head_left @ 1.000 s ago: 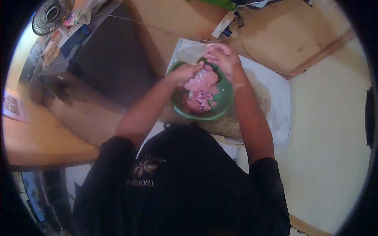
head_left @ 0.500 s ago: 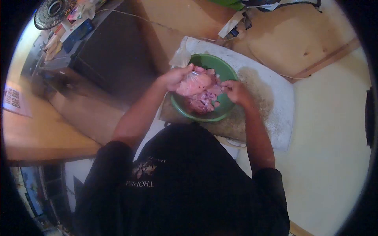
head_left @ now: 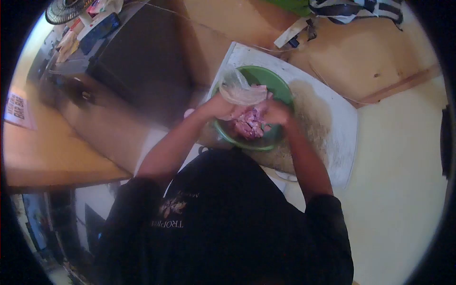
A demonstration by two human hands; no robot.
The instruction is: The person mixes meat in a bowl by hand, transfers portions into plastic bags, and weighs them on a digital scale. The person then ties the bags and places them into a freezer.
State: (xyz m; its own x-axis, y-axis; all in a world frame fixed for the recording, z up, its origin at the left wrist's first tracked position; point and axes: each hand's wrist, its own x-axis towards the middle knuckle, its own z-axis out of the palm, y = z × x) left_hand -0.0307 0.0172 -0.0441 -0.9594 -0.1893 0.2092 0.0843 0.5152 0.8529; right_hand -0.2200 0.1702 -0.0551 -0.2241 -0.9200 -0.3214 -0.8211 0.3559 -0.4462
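A green basin [head_left: 280, 85] holds cut pieces of raw meat [head_left: 249, 126]. My left hand [head_left: 221, 108] is at the basin's left side, closed on a clear plastic bag [head_left: 242, 93]. The bag looks crumpled and slack, lying across the upper left part of the basin, over some of the meat. My right hand [head_left: 278, 113] is inside the basin's right side, against the meat. Its fingers are blurred and partly hidden, so I cannot make out their grip.
Under the basin is a white board [head_left: 344, 135] with a large brown stain. A dark cabinet [head_left: 142, 57] stands to the left, with a fan [head_left: 66, 10] at its far end. A wooden table [head_left: 61, 156] is at the near left. A pale wall [head_left: 399, 166] rises on the right.
The plastic bag was full and rounded with pink meat; now it is slack and bunched over the basin. My left hand has dropped lower and my right hand has moved in toward the meat.
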